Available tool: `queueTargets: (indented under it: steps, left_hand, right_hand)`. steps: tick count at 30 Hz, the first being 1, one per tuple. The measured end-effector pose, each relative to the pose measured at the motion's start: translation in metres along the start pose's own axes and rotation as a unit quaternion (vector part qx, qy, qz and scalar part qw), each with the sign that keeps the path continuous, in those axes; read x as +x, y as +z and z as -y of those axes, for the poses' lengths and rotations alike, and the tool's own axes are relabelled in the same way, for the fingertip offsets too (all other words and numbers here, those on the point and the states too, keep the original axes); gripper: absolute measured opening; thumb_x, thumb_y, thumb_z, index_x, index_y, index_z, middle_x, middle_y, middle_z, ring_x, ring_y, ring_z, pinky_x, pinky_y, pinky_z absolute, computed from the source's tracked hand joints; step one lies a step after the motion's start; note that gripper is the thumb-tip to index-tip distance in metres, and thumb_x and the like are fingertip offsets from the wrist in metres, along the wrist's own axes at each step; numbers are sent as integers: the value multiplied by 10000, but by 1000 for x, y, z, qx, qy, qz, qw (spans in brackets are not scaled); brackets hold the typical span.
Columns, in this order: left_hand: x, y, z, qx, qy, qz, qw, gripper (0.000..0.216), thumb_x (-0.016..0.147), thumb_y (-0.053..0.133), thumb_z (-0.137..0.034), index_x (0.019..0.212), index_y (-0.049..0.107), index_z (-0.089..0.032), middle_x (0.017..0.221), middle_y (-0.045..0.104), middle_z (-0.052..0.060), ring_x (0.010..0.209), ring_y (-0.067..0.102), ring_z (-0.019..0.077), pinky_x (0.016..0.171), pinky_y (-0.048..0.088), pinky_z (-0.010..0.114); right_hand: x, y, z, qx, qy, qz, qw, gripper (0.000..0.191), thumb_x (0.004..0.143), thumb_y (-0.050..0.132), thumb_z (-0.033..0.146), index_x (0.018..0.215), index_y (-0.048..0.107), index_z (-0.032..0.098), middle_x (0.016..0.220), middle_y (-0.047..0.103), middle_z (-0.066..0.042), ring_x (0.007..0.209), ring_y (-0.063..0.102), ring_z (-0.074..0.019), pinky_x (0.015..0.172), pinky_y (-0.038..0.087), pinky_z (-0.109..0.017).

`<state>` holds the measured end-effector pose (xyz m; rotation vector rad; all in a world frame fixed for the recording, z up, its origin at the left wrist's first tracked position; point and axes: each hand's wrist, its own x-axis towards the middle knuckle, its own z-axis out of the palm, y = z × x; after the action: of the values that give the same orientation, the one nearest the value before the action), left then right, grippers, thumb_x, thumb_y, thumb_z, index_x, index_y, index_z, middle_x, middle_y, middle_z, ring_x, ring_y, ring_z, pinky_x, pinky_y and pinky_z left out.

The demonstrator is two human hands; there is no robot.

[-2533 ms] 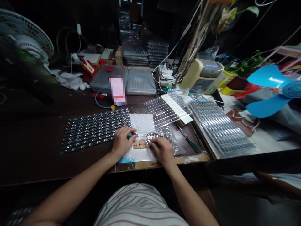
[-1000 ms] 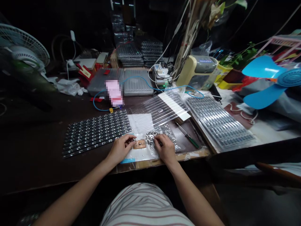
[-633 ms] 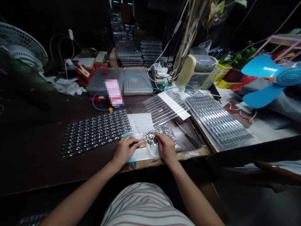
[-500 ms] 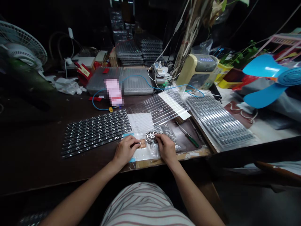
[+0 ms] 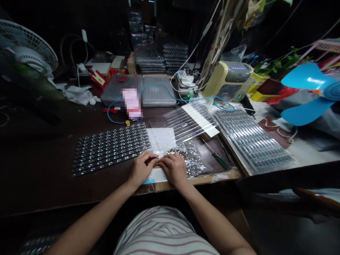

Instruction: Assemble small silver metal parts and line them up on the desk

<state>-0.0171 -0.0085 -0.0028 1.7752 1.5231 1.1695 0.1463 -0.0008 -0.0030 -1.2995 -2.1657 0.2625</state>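
Close together at the table's front edge, my left hand (image 5: pixel 142 167) and my right hand (image 5: pixel 174 168) meet fingertip to fingertip. Both are closed in a pinch over a small tan block (image 5: pixel 156 165), mostly covered by the fingers. Whatever the fingertips hold is too small to make out. Just right of my right hand, a clear plastic bag (image 5: pixel 196 161) lies spread with many small shiny metal parts (image 5: pixel 192 166) on it. Left of my left hand rests a black tray (image 5: pixel 111 148) with rows of shiny round pieces. White paper (image 5: pixel 159 175) shows beneath the hands.
Clear ribbed plastic trays (image 5: pixel 183 122) lie behind the hands, with another tray (image 5: pixel 252 141) at right. A green-handled screwdriver (image 5: pixel 219 161) sits right of the bag. A blue fan (image 5: pixel 313 92), a cream-coloured machine (image 5: pixel 228 79) and a blue cable (image 5: pixel 159 85) are farther off.
My right hand has moved left from the heap of metal parts to my left hand, uncovering more of the heap. My left hand stays nearly in place. The view has shifted slightly.
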Motion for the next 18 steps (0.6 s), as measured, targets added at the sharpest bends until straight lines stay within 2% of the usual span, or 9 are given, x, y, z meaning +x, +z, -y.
queueTargets:
  steps: [4, 9, 11, 14, 18]
  left_hand:
    - [0, 0, 1, -4, -3, 2, 1000, 104, 816, 610, -241, 848, 700, -198, 852, 654, 43, 832, 618, 175, 707, 500, 283]
    - [0, 0, 4, -12, -20, 1, 1000, 112, 816, 599, -233, 837, 698, -187, 855, 657, 46, 824, 616, 173, 671, 494, 269]
    - [2, -1, 5, -19, -31, -1, 999, 112, 812, 599, -232, 834, 695, -180, 863, 658, 50, 823, 616, 173, 659, 490, 264]
    - [7, -1, 2, -21, -37, -5, 999, 112, 809, 601, -233, 833, 694, -174, 875, 661, 52, 826, 616, 174, 659, 485, 262]
    - [11, 4, -8, 6, -1, 29, 1000, 101, 810, 619, -226, 853, 702, -189, 858, 661, 41, 807, 606, 165, 708, 476, 275]
  right_hand:
    - [0, 2, 0, -21, -11, 11, 1000, 119, 848, 636, 329, 944, 705, 318, 890, 657, -18, 827, 509, -186, 715, 338, -327]
    - [-2, -14, -18, -67, 11, -2, 998, 243, 857, 616, 263, 1098, 650, 270, 1061, 632, -48, 943, 496, -218, 748, 358, -343]
    - [-4, -20, -27, -87, 9, 4, 996, 222, 853, 622, 260, 1073, 654, 265, 1072, 632, -46, 947, 493, -227, 748, 357, -349]
    - [-7, -23, -35, -79, 7, 5, 997, 101, 876, 591, 267, 932, 672, 248, 960, 646, -38, 885, 505, -207, 733, 359, -334]
    - [-9, -20, -38, -55, 28, -22, 998, 126, 901, 528, 240, 839, 631, 204, 880, 627, -48, 847, 517, -194, 747, 377, -322]
